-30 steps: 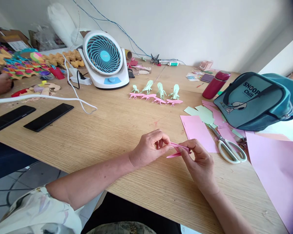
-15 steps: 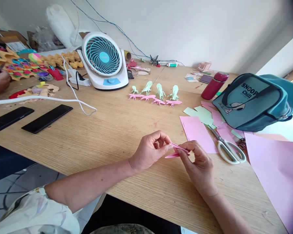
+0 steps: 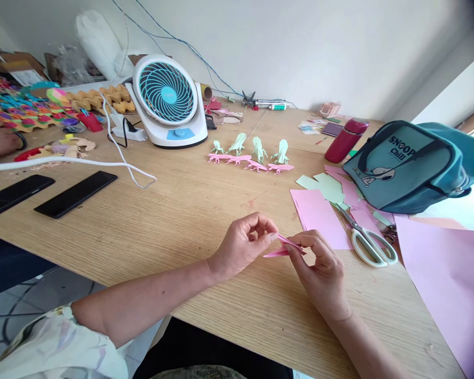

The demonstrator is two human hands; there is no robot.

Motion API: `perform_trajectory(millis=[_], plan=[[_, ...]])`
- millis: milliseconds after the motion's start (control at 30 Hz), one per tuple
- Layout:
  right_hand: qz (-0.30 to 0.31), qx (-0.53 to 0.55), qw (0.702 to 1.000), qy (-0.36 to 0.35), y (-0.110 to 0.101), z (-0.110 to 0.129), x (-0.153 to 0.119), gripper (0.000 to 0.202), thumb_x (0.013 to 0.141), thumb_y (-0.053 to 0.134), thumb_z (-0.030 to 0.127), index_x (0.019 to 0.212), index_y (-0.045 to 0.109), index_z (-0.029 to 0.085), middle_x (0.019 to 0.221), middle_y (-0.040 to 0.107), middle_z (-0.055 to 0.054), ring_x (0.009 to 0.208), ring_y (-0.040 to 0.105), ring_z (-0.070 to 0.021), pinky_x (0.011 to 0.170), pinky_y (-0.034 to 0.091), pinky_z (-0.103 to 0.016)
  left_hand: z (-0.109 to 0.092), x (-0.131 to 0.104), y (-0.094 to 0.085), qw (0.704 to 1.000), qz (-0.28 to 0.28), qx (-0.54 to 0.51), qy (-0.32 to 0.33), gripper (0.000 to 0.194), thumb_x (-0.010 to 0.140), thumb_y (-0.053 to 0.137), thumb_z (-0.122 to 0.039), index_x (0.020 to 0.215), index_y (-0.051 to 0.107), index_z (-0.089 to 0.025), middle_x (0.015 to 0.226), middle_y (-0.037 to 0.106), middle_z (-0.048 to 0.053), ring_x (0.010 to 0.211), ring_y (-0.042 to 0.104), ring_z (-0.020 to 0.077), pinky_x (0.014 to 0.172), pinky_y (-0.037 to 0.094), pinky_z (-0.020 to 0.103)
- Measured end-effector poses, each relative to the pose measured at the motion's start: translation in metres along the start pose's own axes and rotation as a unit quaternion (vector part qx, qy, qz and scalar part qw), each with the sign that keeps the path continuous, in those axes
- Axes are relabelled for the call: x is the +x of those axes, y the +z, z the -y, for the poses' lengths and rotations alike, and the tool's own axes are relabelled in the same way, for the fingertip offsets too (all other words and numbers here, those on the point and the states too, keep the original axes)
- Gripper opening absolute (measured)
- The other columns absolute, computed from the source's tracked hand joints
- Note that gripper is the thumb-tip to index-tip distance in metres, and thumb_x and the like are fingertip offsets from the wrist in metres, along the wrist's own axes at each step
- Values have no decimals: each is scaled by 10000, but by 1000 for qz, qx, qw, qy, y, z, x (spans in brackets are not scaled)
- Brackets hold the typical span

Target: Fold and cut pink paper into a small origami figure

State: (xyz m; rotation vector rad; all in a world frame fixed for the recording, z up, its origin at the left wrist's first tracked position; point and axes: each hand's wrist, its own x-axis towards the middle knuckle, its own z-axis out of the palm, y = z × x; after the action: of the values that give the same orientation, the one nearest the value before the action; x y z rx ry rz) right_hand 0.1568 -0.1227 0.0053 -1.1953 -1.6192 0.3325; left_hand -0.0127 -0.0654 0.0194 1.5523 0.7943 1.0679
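Observation:
A narrow piece of folded pink paper (image 3: 277,253) is held between both hands above the near part of the table. My left hand (image 3: 243,243) pinches its upper tip between thumb and index finger. My right hand (image 3: 318,268) grips the other end, thumb below and fingers on top. One pointed flap sticks out to the left beneath the left fingertips. Further back stand folded pink paper figures (image 3: 256,165) in a row, with several light green paper figures (image 3: 258,149) behind them.
To the right lie pink sheets (image 3: 319,216), green paper pieces (image 3: 329,187) and scissors (image 3: 369,242), near a teal bag (image 3: 406,163) and red bottle (image 3: 346,139). A fan (image 3: 169,100), white cable (image 3: 130,171) and two phones (image 3: 77,193) are leftward. Another person's hand (image 3: 2,139) shows far left.
The pink flap's tip has shifted slightly left and down as the right fingers moved a little. The left hand stays nearly still. The other person's hand at far left has moved.

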Motion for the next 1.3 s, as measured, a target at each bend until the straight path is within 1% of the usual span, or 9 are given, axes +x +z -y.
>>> perform_trajectory(millis=[167,267,367,500,633,767,900,1100,1300], plan=[[-6,-5,1000,-1,0,-1,0,101,904,618,140,879,640,236,780,615,-11,694,552,-166,638,437,-315,2,2,-1,999,24,-37,5,122,870,663,-273,882,631,-156,768,619,1,723,585,101,665,466,206],[-10,-6,1000,10,0,-3,1,78,910,620,176,869,643,239,770,618,-13,683,552,-170,636,439,-321,1,1,-3,997,24,30,59,100,881,655,-257,866,650,-159,789,652,12,668,567,90,598,443,195],[-5,1,1000,17,-1,-3,1,67,908,630,196,861,648,241,767,615,-13,679,551,-170,632,442,-323,1,1,-5,985,17,109,133,76,870,674,-231,839,668,-162,773,659,15,602,533,81,561,436,202],[3,12,1000,21,-2,-2,1,74,914,623,201,855,648,238,761,609,-12,673,539,-166,623,434,-319,4,3,-9,962,12,170,215,61,884,658,-206,845,684,-168,747,654,23,649,555,105,605,469,222],[3,15,1000,20,-2,-2,1,79,919,616,204,857,651,237,757,612,-16,670,535,-168,612,430,-318,5,5,-11,944,16,214,252,72,906,629,-199,887,697,-185,759,674,29,699,569,125,650,486,239],[4,15,1000,18,-2,-2,1,81,910,624,184,855,657,233,757,610,-12,670,539,-164,613,430,-314,4,5,-11,941,17,221,257,77,911,618,-183,887,692,-185,765,667,25,706,572,123,671,487,242],[3,16,1000,17,-2,-2,2,94,911,623,177,840,649,231,757,604,-11,675,534,-162,615,424,-314,6,5,-9,949,13,210,235,45,886,644,-153,852,668,-169,748,636,15,685,558,111,650,472,227],[3,19,1000,17,-2,-1,2,102,913,623,179,828,641,231,746,595,-7,667,528,-159,609,422,-314,7,5,-9,957,12,211,199,79,894,638,-190,822,613,-169,747,617,8,649,531,99,618,458,212],[-2,26,1000,12,-2,-2,2,108,910,627,172,824,644,235,745,599,-8,669,531,-162,606,416,-313,8,6,-11,958,23,212,190,93,908,616,-196,822,592,-170,749,611,5,650,530,98,612,446,214]])
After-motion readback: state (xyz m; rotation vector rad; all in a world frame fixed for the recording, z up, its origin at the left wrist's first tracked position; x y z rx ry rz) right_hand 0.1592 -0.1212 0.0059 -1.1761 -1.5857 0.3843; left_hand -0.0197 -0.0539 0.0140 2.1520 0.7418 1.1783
